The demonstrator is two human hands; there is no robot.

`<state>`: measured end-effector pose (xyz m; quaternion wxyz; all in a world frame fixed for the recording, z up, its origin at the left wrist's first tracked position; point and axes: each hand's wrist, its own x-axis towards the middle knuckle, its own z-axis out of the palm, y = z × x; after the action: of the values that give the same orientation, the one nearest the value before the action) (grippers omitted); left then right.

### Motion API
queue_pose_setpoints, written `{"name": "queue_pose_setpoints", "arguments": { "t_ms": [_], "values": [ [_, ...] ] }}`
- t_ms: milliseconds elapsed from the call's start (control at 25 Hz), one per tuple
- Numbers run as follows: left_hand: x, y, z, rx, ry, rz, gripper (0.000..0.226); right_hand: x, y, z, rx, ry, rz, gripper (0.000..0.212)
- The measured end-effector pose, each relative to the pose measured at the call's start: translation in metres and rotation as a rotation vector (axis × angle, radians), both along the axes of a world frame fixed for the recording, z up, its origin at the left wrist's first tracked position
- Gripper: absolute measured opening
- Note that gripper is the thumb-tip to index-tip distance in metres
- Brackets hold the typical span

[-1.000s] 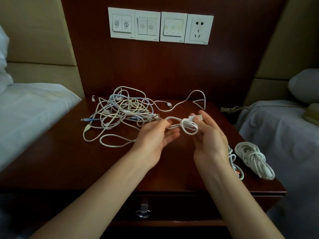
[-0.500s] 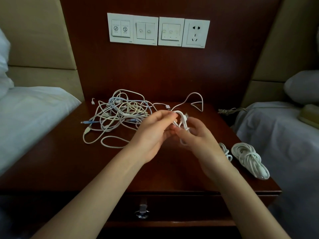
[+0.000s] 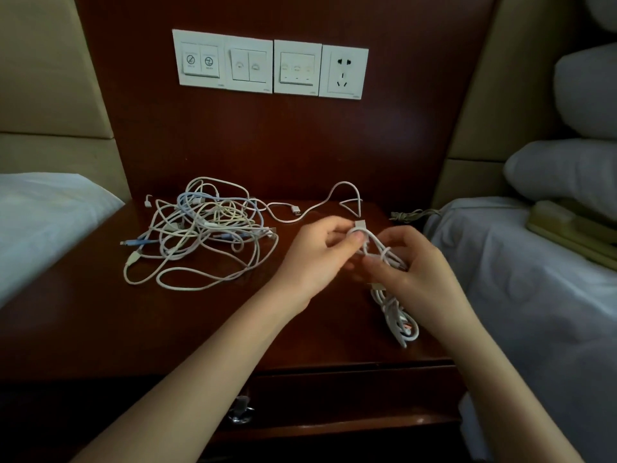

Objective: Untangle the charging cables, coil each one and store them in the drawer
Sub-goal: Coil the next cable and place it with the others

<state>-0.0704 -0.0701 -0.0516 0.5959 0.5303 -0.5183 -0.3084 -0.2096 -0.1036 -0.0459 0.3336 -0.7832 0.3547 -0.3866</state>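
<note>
No words are legible. High beyond the left grip (image 3: 310, 262), the leftmost switch plate (image 3: 199, 59) bears two circled signs, one a crossed circle; the print beneath is too small to read.

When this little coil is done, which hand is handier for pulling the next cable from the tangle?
Probably the left hand: it sits nearer the tangle of cables and only pinches the plug end of the small coil. The right hand holds that coil's bundle, farther off.

We see a white-and-blue cable tangle (image 3: 200, 228) loose on the worktop (image 3: 100, 312), left. A white coil (image 3: 375, 247) is held between left hand (image 3: 317, 259) and right hand (image 3: 417, 272). Another coiled cable (image 3: 399, 320) lies on the right; the drawer (image 3: 350, 392) is closed.
</note>
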Motion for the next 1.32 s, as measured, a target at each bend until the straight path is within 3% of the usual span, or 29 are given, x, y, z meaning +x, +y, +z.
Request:
{"name": "queue_pose_setpoints", "arguments": {
  "t_ms": [200, 360, 600, 960, 1320],
  "values": [
    [-0.025, -0.021, -0.006, 0.043, -0.027, -0.017, 0.009, -0.034, -0.01, -0.005, -0.123, 0.126, -0.122, 0.022],
    [-0.037, -0.034, -0.014, 0.067, -0.12, -0.069, 0.009, -0.048, -0.019, -0.016, -0.047, 0.155, -0.119, 0.035],
    [-0.037, -0.041, -0.028, 0.14, -0.443, -0.079, 0.02, -0.044, -0.024, -0.034, -0.107, 0.309, -0.087, 0.051],
    [-0.039, -0.036, -0.029, 0.199, -0.4, -0.078, 0.026, -0.047, -0.022, -0.024, -0.138, 0.25, -0.034, 0.046],
    [-0.022, -0.013, -0.019, 0.034, -0.359, 0.03, 0.018, -0.021, -0.005, -0.012, -0.347, 0.186, 0.05, 0.033]
  ]
}}
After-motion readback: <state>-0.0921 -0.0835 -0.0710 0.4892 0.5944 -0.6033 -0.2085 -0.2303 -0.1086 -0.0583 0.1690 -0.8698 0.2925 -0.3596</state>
